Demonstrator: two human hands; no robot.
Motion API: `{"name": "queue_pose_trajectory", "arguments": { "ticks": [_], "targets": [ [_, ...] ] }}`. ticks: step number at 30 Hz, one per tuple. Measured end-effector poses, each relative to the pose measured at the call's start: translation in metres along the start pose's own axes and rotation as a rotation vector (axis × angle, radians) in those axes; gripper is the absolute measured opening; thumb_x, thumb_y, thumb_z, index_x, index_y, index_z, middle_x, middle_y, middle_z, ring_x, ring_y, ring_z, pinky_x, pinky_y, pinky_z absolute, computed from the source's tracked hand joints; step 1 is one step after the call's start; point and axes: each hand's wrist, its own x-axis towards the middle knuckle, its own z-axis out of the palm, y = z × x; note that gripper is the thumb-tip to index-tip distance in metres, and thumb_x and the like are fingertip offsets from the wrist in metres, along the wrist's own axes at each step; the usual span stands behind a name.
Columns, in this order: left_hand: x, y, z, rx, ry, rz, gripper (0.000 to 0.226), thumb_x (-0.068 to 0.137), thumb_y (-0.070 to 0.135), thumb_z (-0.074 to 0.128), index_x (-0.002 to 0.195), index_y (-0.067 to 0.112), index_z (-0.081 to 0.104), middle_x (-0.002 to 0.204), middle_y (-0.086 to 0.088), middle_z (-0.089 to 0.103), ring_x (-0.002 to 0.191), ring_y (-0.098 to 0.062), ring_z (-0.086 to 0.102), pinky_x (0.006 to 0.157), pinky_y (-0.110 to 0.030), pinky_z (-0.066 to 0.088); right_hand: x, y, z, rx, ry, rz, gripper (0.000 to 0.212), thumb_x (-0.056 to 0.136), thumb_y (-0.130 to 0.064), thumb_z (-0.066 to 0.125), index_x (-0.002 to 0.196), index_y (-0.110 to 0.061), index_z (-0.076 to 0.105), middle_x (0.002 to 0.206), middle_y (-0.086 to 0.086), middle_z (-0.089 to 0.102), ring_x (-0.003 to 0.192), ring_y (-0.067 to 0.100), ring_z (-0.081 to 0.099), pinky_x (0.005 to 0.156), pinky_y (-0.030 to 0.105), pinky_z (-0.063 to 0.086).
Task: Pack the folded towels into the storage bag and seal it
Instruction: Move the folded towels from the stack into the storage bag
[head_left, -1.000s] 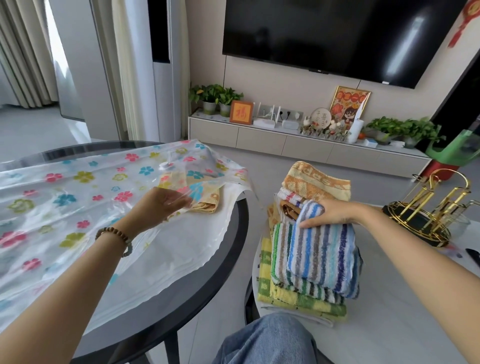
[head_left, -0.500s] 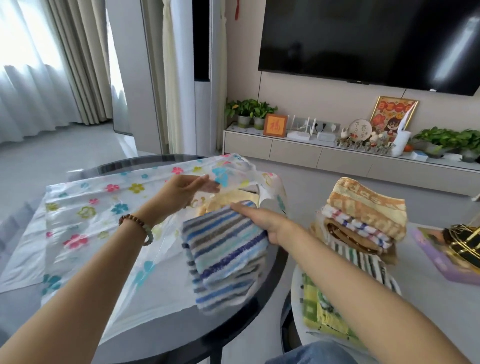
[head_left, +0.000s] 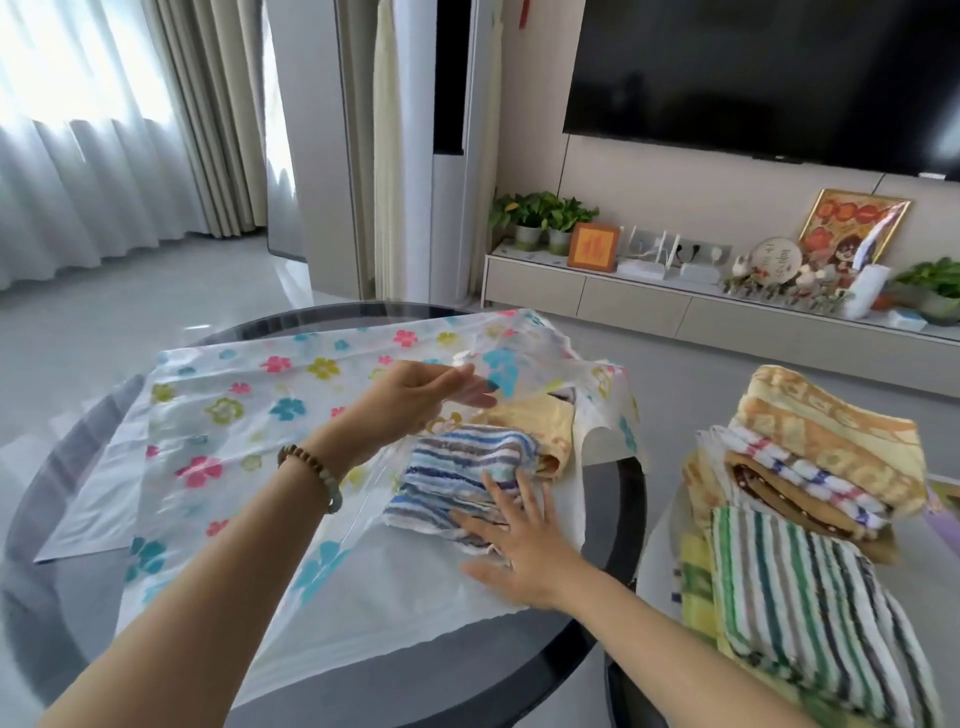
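Note:
A clear storage bag (head_left: 223, 415) printed with coloured flowers lies flat on the round dark glass table (head_left: 62, 467). My left hand (head_left: 410, 397) pinches the bag's upper layer at its mouth and holds it lifted. Just inside the mouth lies a blue-striped folded towel (head_left: 457, 467), with my right hand (head_left: 519, 540) pressing flat on its near edge, fingers spread. A yellow towel (head_left: 535, 426) sits deeper in the bag behind it. A stack of folded towels (head_left: 810, 499) waits on the white surface at the right.
A green-striped towel (head_left: 800, 603) tops the near part of the stack. A low TV cabinet (head_left: 649, 306) with plants and frames runs along the far wall under a black TV (head_left: 769, 78). Curtains hang at the left.
My right hand carried the blue-striped towel from the stack to the bag's mouth, laid it down and now presses on it. My left hand lifted the bag's top layer.

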Motion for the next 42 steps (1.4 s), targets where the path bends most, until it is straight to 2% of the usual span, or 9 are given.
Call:
{"name": "queue_pose_trajectory", "arguments": {
  "ticks": [3, 13, 21, 24, 28, 31, 35, 39, 42],
  "targets": [
    [-0.002, 0.005, -0.004, -0.033, -0.023, -0.010, 0.035, 0.096, 0.037, 0.040, 0.104, 0.020, 0.070, 0.101, 0.004, 0.074, 0.043, -0.007, 0.022, 0.038, -0.012, 0.024, 0.028, 0.001, 0.000, -0.041, -0.075, 0.102, 0.063, 0.086, -0.074, 0.025, 0.145, -0.053, 0.015, 0.156, -0.008, -0.029, 0.135, 0.031, -0.041, 0.108, 0.055, -0.026],
    [0.006, 0.008, -0.024, -0.060, -0.102, 0.028, 0.039, 0.096, 0.039, 0.039, 0.108, 0.017, 0.069, 0.103, 0.005, 0.073, 0.044, -0.007, 0.024, 0.052, -0.021, 0.030, 0.153, -0.024, -0.005, 0.023, -0.028, 0.415, 0.066, 0.085, -0.072, 0.024, 0.145, -0.045, 0.022, 0.162, 0.002, -0.005, 0.141, 0.043, -0.024, 0.108, 0.064, -0.015],
    [0.009, -0.013, -0.018, -0.052, -0.034, -0.003, 0.036, 0.094, 0.044, 0.039, 0.105, 0.026, 0.068, 0.101, 0.015, 0.072, 0.056, -0.024, 0.027, 0.068, -0.033, 0.036, 0.096, -0.019, -0.029, 0.122, -0.079, 0.123, 0.063, 0.090, -0.060, 0.042, 0.146, -0.048, 0.017, 0.162, -0.002, -0.012, 0.141, 0.033, -0.030, 0.115, 0.053, -0.008],
    [0.006, -0.019, -0.009, -0.054, -0.012, 0.020, 0.037, 0.093, 0.046, 0.040, 0.103, 0.026, 0.069, 0.099, 0.014, 0.073, 0.050, -0.017, 0.029, 0.051, -0.018, 0.034, 0.032, -0.019, -0.050, 0.159, -0.039, -0.072, 0.055, 0.094, -0.049, 0.046, 0.145, -0.042, 0.027, 0.162, -0.007, -0.002, 0.146, 0.016, -0.014, 0.118, 0.043, -0.002],
    [0.005, -0.026, 0.013, -0.012, 0.030, 0.036, 0.035, 0.095, 0.039, 0.041, 0.100, 0.021, 0.070, 0.095, 0.012, 0.074, 0.045, -0.012, 0.025, 0.041, -0.020, 0.028, -0.059, 0.000, -0.080, 0.367, 0.103, -0.101, 0.029, 0.090, -0.048, 0.053, 0.119, -0.048, 0.055, 0.145, -0.035, 0.029, 0.139, -0.004, 0.019, 0.111, 0.018, 0.023],
    [0.005, -0.034, 0.031, -0.005, 0.035, 0.025, 0.035, 0.096, 0.035, 0.041, 0.100, 0.017, 0.071, 0.093, 0.015, 0.074, 0.042, -0.010, 0.025, 0.040, -0.017, 0.029, -0.110, 0.034, -0.104, 0.443, 0.259, 0.032, 0.019, 0.088, -0.040, 0.061, 0.107, -0.044, 0.062, 0.130, -0.037, 0.043, 0.123, -0.016, 0.037, 0.097, 0.001, 0.025],
    [0.007, -0.042, 0.063, 0.098, 0.039, 0.047, 0.029, 0.093, 0.030, 0.050, 0.095, 0.013, 0.073, 0.079, 0.021, 0.073, 0.041, 0.000, 0.040, 0.043, -0.013, 0.037, -0.160, 0.103, -0.123, 0.526, 0.451, 0.418, 0.026, 0.084, -0.028, 0.069, 0.108, -0.024, 0.059, 0.119, -0.011, 0.054, 0.118, 0.006, 0.050, 0.099, 0.026, 0.036],
    [0.009, -0.049, 0.097, 0.419, -0.057, 0.116, 0.020, 0.083, 0.028, 0.066, 0.100, 0.019, 0.071, 0.096, 0.009, 0.072, 0.073, 0.000, 0.063, 0.077, -0.026, 0.052, -0.208, 0.150, -0.118, 0.492, 0.376, 0.782, 0.070, 0.074, -0.042, 0.076, 0.131, -0.016, 0.044, 0.141, 0.006, 0.042, 0.130, 0.022, 0.040, 0.100, 0.033, 0.035],
    [0.012, -0.047, 0.133, 0.620, -0.091, 0.058, 0.037, 0.081, 0.036, 0.068, 0.115, 0.024, 0.063, 0.110, 0.005, 0.068, 0.072, 0.000, 0.057, 0.075, -0.023, 0.047, -0.229, 0.162, -0.106, 0.637, 0.297, 0.911, 0.102, 0.067, -0.049, 0.079, 0.147, -0.015, 0.025, 0.154, 0.008, 0.026, 0.139, 0.026, 0.030, 0.111, 0.041, 0.032]
  ]
}}
